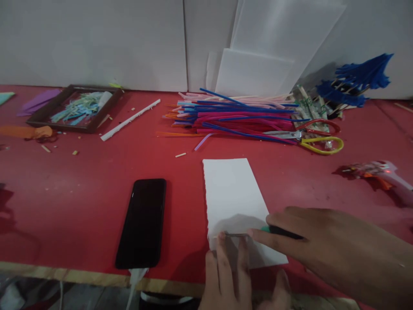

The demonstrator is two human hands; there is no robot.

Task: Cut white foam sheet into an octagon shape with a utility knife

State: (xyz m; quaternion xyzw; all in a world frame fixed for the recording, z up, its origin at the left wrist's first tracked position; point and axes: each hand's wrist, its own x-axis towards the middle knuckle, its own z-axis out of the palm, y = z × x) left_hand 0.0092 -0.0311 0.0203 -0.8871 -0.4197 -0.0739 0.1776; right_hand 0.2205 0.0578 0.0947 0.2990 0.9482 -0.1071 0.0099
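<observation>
A white sheet [237, 189], foam-like with a ragged left edge, lies flat on the red table [183, 198]. Across its near part runs the thin metal shaft of a tool [285, 232] with a green and black handle; I cannot tell whether it is a screwdriver or a blade. My right hand [325, 245] comes in from the right, closed round that handle, index finger along the shaft. From below, my left hand [229, 275] rests its spread, stretched fingertips on the sheet, close to the shaft's tip.
A black phone [142, 224] with a white cable lies left of the sheet. Behind are coloured pipe cleaners [238, 116], scissors [319, 137] and a white strip [130, 119]. A brown frame [64, 126] holds paper shreds. At right are a glue gun [383, 168] and blue ruffled craft [361, 77].
</observation>
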